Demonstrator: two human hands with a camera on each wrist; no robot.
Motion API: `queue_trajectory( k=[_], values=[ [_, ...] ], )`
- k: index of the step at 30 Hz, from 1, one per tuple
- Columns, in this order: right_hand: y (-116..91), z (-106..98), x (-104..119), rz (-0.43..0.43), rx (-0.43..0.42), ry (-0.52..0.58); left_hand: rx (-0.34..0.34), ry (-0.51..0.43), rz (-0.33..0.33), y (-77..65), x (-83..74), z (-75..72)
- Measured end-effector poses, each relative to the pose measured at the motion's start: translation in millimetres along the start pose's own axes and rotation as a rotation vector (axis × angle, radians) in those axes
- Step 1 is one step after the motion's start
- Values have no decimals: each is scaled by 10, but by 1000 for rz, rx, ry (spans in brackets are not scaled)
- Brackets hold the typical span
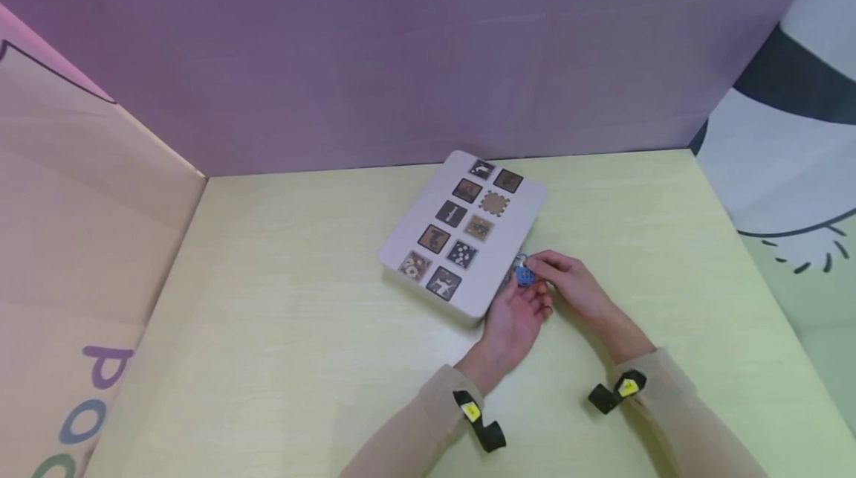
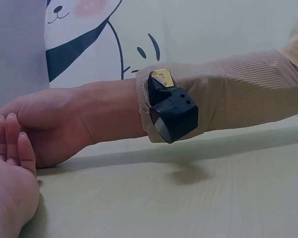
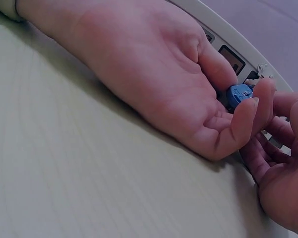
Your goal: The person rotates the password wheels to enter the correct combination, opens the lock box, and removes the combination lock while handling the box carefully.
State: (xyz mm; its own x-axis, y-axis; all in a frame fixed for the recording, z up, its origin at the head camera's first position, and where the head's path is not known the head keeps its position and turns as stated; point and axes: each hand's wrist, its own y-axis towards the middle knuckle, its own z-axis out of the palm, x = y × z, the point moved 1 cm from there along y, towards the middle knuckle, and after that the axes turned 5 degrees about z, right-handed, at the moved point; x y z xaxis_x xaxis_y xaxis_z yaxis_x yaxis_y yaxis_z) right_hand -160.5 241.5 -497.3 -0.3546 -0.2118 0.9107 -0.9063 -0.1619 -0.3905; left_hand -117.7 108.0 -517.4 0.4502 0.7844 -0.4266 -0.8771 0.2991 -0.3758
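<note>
A small blue padlock (image 1: 524, 275), seemingly with number wheels, is at the right long side of a white box (image 1: 511, 229) with printed square pictures on its lid. My left hand (image 1: 513, 325) lies palm up beside the box and holds the padlock body, its thumb against it. From the right, my right hand (image 1: 578, 286) pinches the padlock near its shackle. In the right wrist view the padlock (image 3: 239, 95) shows between the left thumb and fingers, partly covered. Only a blue sliver appears at the edge of the left wrist view, beside the right hand (image 2: 54, 121).
The box stands at an angle on a pale wooden table (image 1: 281, 299), its far end near a purple back wall (image 1: 368, 54). Printed panels rise at the left (image 1: 87, 203) and right. Each wrist carries a black strap with a yellow label.
</note>
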Motion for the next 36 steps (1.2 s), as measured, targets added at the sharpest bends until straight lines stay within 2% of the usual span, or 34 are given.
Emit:
queue_trajectory(
  k=[9,17,27,31,36],
  values=[
    [3,-12,-24,-14,14,20,-11,-11,11,15,1,22],
    [-11,2,-51,-92,16,-15,-68,23,24,44,39,47],
    [-16,-8,-78,-99,0,-7,-29,64,29,33,27,53],
    [-8,-12,-93,-97,-6,33,-20,157,49,13,39,35],
    [13,-26,-106,-120,5,52,-36,417,128,-74,34,29]
  ],
)
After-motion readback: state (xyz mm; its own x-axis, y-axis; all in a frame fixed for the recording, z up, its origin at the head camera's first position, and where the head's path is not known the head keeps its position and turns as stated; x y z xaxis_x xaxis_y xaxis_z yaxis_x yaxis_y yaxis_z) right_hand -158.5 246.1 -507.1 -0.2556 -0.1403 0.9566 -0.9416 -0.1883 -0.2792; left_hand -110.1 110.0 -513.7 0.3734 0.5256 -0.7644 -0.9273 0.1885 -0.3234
